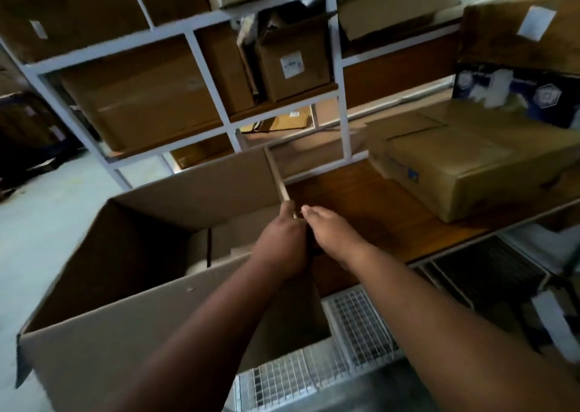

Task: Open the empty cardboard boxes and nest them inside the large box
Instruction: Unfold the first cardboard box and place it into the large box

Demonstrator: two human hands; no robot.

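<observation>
Two hands, left hand [284, 239] and right hand [329, 229], both gripping one large box [103, 311] flap edge.

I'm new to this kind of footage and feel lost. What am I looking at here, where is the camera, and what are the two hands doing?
There is no machine here: a person wears a camera on the head, looking forward and down at their own arms. The left hand and right hand meet at the edge of a flap on the large open cardboard box. The left hand grips that edge; the right hand's hold is unclear. Another closed box lies on the wooden shelf, and more boxes fill the white rack behind.
</observation>
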